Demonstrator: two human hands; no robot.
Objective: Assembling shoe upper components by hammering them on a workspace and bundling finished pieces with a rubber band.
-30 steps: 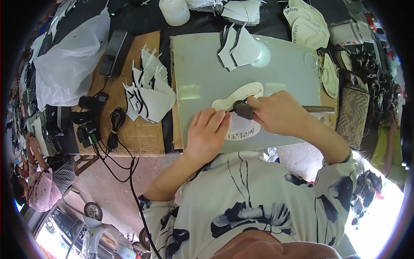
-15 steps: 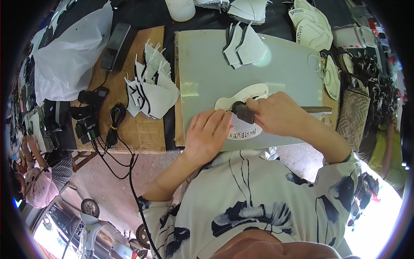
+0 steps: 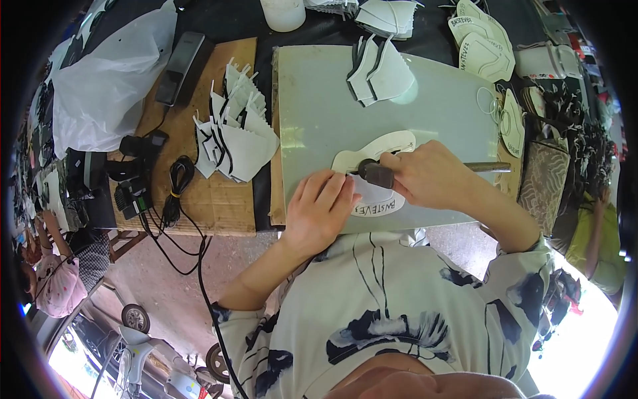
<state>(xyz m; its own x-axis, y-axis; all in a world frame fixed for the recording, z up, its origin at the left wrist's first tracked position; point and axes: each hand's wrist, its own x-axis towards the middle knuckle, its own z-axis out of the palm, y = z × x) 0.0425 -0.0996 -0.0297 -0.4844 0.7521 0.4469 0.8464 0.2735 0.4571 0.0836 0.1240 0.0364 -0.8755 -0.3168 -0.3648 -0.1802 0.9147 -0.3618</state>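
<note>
A hammer with a dark, rounded head and a straight handle is in my right hand, gripped close to the head. The handle sticks out past my wrist to the right. Beside the head, my left hand presses its bent fingers onto the left edge of a flat white piece, partly covered by both hands. Dark marking lies along its near edge. Just beyond it is a cream curved template. My left fingertips nearly meet the hammer head; what lies right beneath them is hidden.
The work lies on a grey-green board. White cut pieces lie at its far side; a bigger pile sits on cardboard at left, near coiled black cable. Cream templates are stacked at far right, near a patterned pouch.
The hammer head has tilted, now showing more of its side and less of its round face. My left fingers have shifted very slightly. The other things lie as before.
</note>
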